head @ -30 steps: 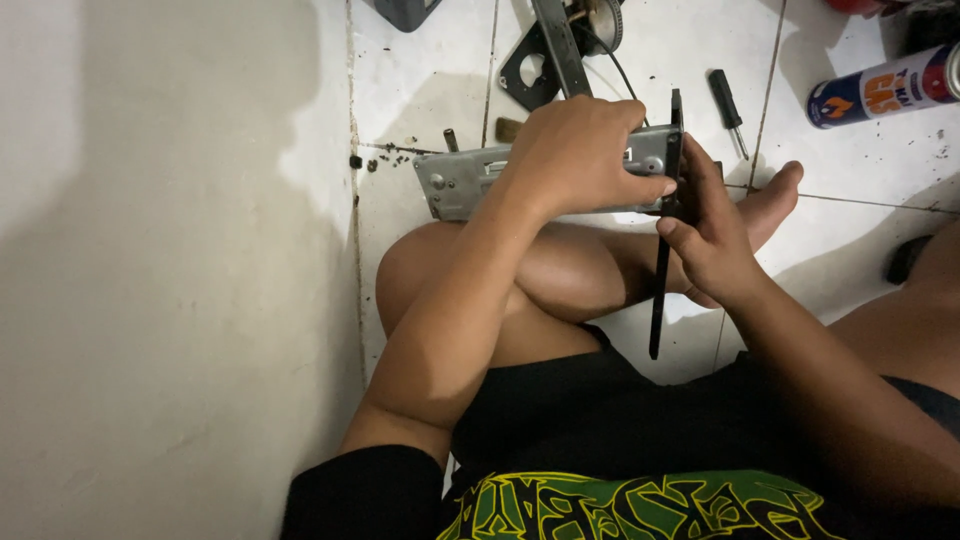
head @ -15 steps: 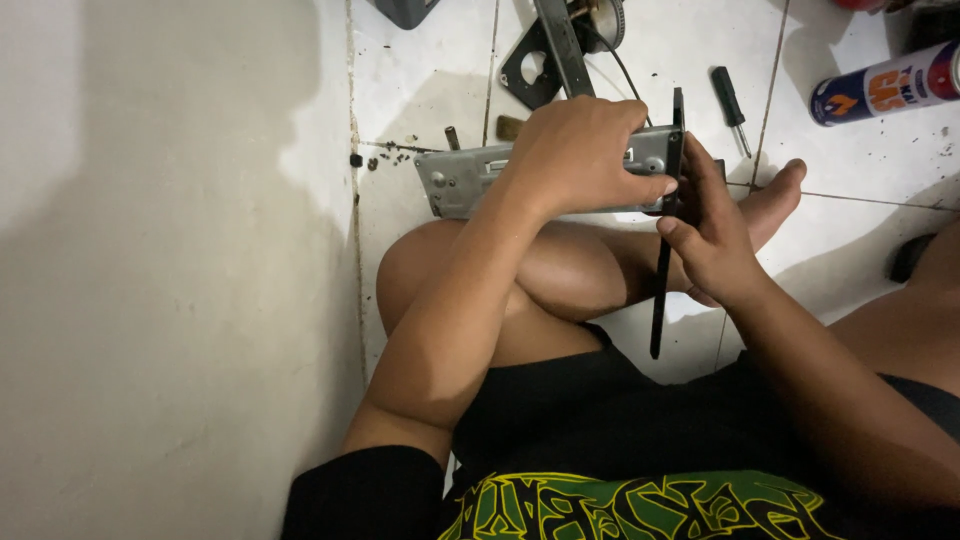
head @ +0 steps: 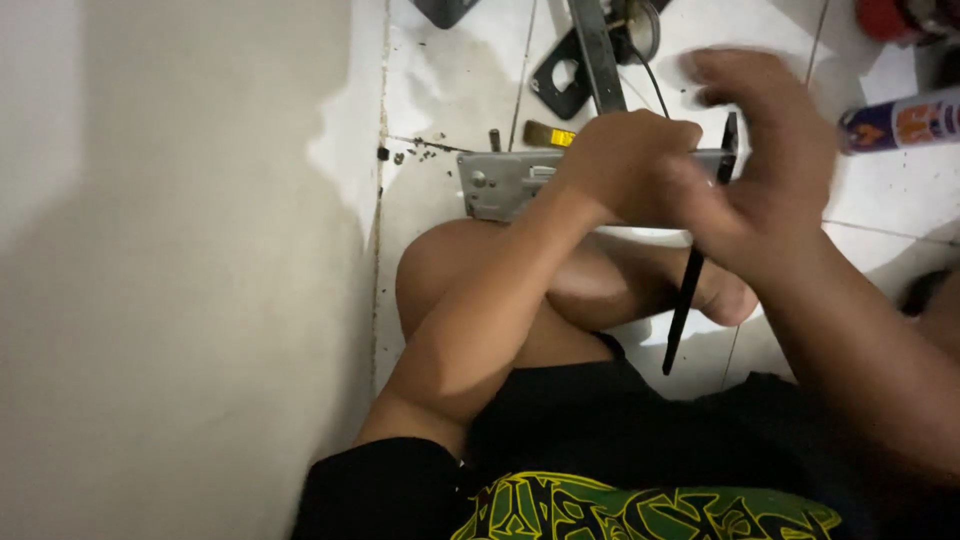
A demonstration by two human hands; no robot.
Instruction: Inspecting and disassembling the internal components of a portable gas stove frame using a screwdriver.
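Observation:
My left hand (head: 625, 165) is clamped over a grey metal lock case (head: 500, 185) that rests on my bent knee, above the white tiled floor. A long black faceplate strip (head: 685, 300) is fixed to the case's right end and hangs down past my foot. My right hand (head: 765, 160) is blurred just right of the left hand. It hovers in front of the strip's upper part with fingers apart and nothing held.
A pale wall (head: 180, 270) fills the left. On the floor ahead lie a black plate with a hole (head: 560, 80), a grey metal bar (head: 598, 50), a small yellow piece (head: 550, 135), loose screws (head: 415, 150) and a spray can (head: 900, 120).
My right hand let go of the black strip and lifted up and away, opening its fingers. The view shifted slightly. My left hand keeps its hold on the lock case.

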